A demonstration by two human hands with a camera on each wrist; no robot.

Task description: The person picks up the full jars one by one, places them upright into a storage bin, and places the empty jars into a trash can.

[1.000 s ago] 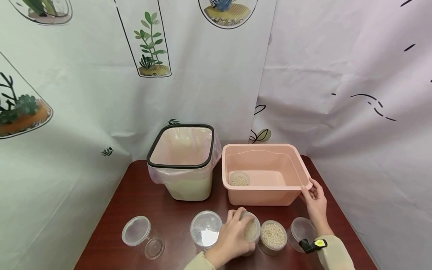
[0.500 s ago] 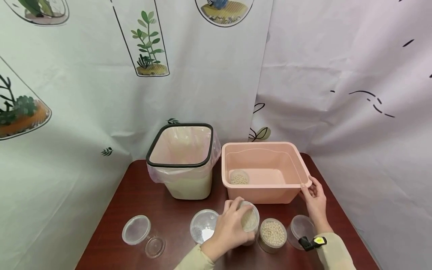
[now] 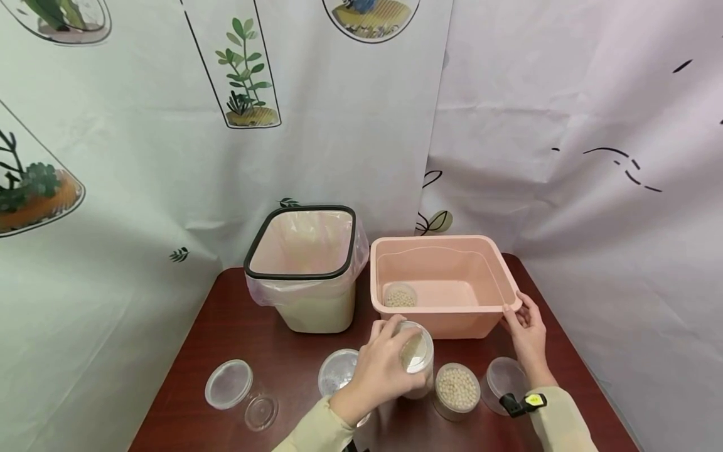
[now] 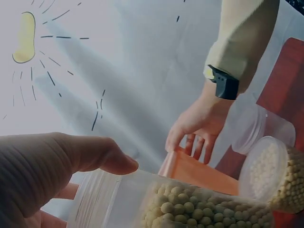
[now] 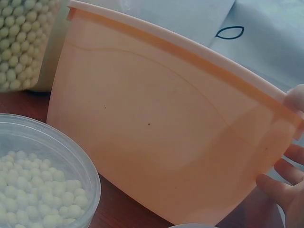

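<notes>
My left hand [image 3: 384, 361] grips a clear plastic jar [image 3: 420, 386] near its top, thumb on one side and fingers on the other. Pale round beads fill much of this jar [image 4: 194, 206], seen close in the left wrist view. Its base hangs above the table in the right wrist view, in front of the pink basin. With my right hand [image 3: 528, 339] I hold the basin's [image 3: 437, 323] front right corner, thumb over the rim and fingers beneath. Beside the held jar stands another jar of beads [image 3: 457, 389]. A small tub of beads [image 3: 400, 295] sits inside the basin, at its left.
A bin [image 3: 316, 314] with a black rim and a liner stands left of the basin. A clear jar [image 3: 505, 383] is by my right wrist. Another clear container [image 3: 333, 373] is partly hidden behind my left hand, and one more jar [image 3: 228, 384] stands far left.
My left hand has raised the jar of beads and carried it slightly toward the basin, overlapping its front wall in the head view. The right hand keeps its hold on the basin corner.
</notes>
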